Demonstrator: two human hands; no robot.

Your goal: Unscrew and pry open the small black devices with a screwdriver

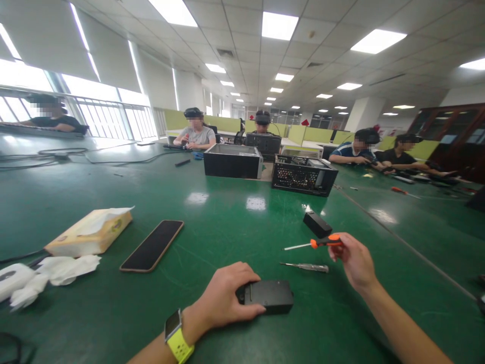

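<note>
My left hand (pixel 233 293) is wrapped round the left end of a black rectangular box (pixel 273 296), which rests on the green table. To the right, my right hand (pixel 355 260) grips an orange-and-black screwdriver (pixel 329 240) by its handle. The screwdriver is raised, its bare shaft pointing left, with its tip apart from the box. Below it on the table lies a second, thin screwdriver with a clear handle (pixel 316 268). Just beyond my right hand is another black box (pixel 317 224), partly behind the orange handle.
A phone (pixel 153 246), a tissue pack (pixel 91 232) and crumpled tissues (pixel 64 270) lie on the left. Two computer cases (pixel 233 164) (pixel 303 177) stand farther back. Another orange screwdriver (pixel 403 191) lies at far right. Several people sit round the green table (pixel 223 222); cables (pixel 68 154) run across its left.
</note>
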